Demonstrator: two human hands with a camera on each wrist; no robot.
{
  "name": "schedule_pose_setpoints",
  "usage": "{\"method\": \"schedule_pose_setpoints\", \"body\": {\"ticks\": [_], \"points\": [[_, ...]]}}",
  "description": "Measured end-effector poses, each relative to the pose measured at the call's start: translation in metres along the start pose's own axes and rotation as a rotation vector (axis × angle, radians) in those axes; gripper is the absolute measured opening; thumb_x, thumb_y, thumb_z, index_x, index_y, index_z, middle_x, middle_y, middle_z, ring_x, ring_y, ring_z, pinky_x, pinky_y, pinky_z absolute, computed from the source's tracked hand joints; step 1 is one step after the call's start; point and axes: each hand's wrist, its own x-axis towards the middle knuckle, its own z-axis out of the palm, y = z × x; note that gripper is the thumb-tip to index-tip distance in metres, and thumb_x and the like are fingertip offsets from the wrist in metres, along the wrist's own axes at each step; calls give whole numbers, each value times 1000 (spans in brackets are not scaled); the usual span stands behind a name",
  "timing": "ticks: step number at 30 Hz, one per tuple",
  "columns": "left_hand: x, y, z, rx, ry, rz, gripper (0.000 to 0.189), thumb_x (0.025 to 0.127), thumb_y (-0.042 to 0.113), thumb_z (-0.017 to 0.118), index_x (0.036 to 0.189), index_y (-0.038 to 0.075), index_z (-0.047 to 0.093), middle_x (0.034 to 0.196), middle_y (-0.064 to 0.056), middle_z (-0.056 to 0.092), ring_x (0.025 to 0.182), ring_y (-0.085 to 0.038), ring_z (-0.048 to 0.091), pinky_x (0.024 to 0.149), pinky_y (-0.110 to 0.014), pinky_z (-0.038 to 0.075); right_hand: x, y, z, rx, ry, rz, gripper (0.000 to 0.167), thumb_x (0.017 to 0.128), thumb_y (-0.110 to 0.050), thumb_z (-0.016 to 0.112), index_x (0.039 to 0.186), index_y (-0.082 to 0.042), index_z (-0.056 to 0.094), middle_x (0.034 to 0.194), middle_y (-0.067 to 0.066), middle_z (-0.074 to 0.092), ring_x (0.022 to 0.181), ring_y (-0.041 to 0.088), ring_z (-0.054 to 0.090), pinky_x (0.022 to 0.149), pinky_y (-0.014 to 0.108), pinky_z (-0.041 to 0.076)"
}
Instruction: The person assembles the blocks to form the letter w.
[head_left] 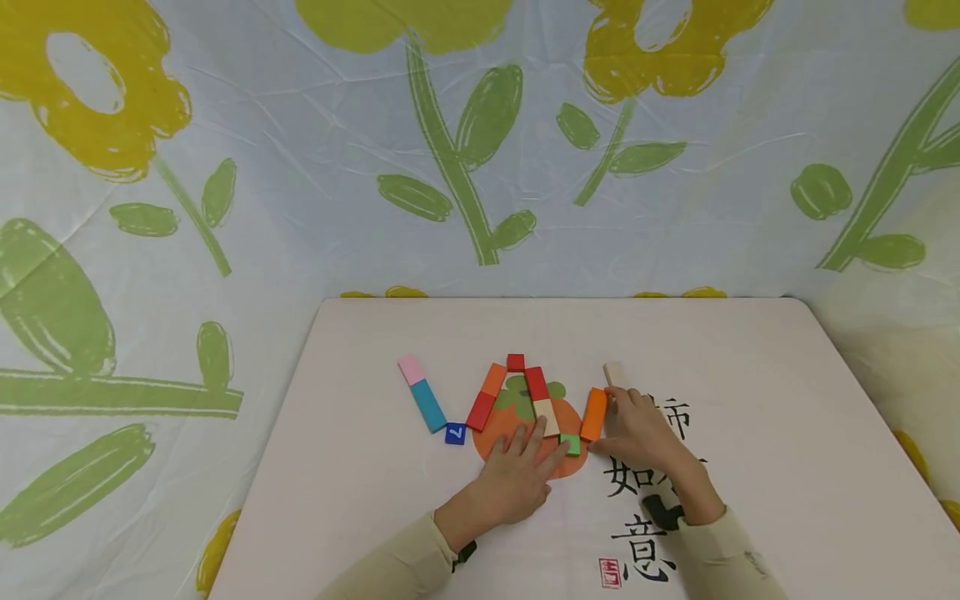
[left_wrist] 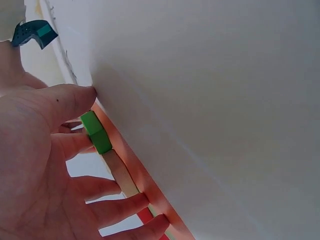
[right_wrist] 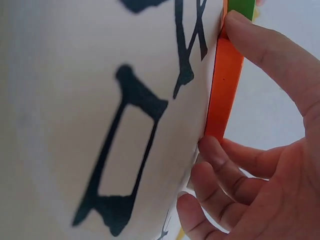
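My right hand [head_left: 643,433] pinches an orange block [head_left: 594,414] by its two ends. In the right wrist view my thumb is at one end of this block [right_wrist: 225,90] and a finger at the other. My left hand [head_left: 510,485] lies with spread fingers at the green block [head_left: 573,445] and the cream block [head_left: 549,417]; in the left wrist view fingers reach across this row beside the green cube [left_wrist: 97,132]. A red block [head_left: 537,382] continues the row above the cream one. Just beyond my right fingers lies a pale wooden block [head_left: 613,372].
Leftward the zigzag goes on: a small red cube [head_left: 516,362], an orange block [head_left: 493,379], a red block [head_left: 481,412], a blue cube [head_left: 455,433] marked 7, a blue block [head_left: 428,406] and a pink block [head_left: 411,369]. The table [head_left: 360,508] bears a printed persimmon and black characters.
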Motion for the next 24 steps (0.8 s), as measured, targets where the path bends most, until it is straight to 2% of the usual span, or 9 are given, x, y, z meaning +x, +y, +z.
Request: {"method": "schedule_pose_setpoints", "body": {"ticks": [24], "points": [[2, 1, -2, 51, 21, 7, 74, 98, 56, 54, 160, 35, 20, 164, -11, 20, 143, -31, 36, 105, -50, 43, -1, -2, -1, -24, -23, 4, 97, 72, -41, 89, 140, 11, 43, 122, 30, 55, 107, 44, 54, 87, 61, 48]]}}
